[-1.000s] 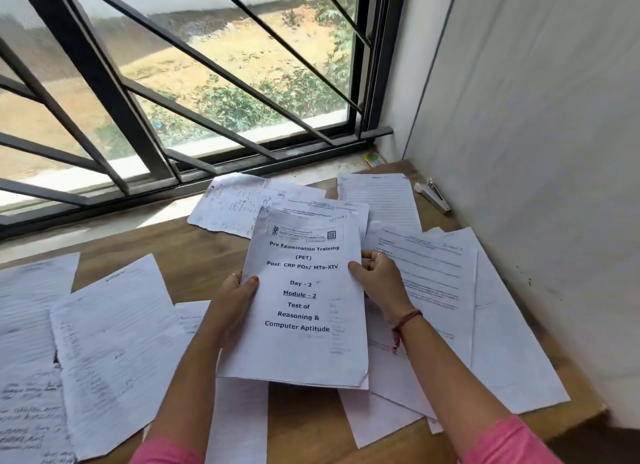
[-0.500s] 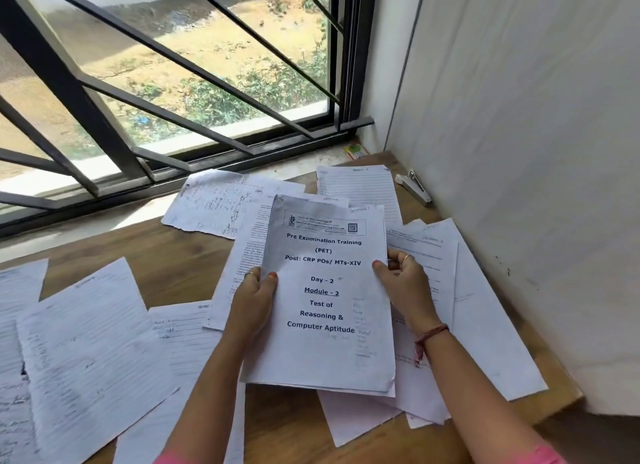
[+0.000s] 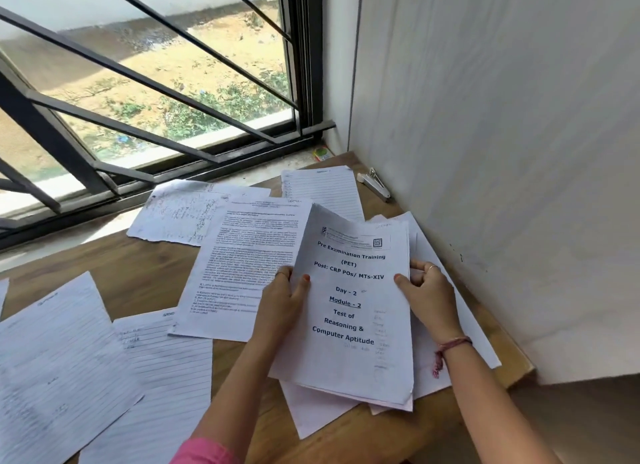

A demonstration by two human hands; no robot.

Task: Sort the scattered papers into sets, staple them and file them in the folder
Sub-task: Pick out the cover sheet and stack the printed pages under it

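Observation:
A printed cover sheet [image 3: 356, 311] headed "Pre Examination Training" tops a small stack that I hold above the wooden table [image 3: 114, 266]. My left hand [image 3: 282, 297] pinches its left edge, thumb on top. My right hand [image 3: 427, 294] grips the right edge, fingers curled behind. Beside the stack on the left lies a printed text page [image 3: 242, 262]. More white sheets [image 3: 446, 370] lie under the stack. A white stapler [image 3: 374, 184] sits by the wall at the far right. No folder is in view.
Lined sheets [image 3: 52, 359] cover the table's left side, another lined sheet [image 3: 322, 190] lies at the back. A scribbled page [image 3: 176, 217] rests by the barred window [image 3: 149, 82]. A white wall [image 3: 502, 152] bounds the right. A small colourful object [image 3: 322, 153] sits on the sill.
The held stack has shifted to the right, uncovering the printed text page on its left. Both hands keep their hold on the stack's edges. The camera has turned right.

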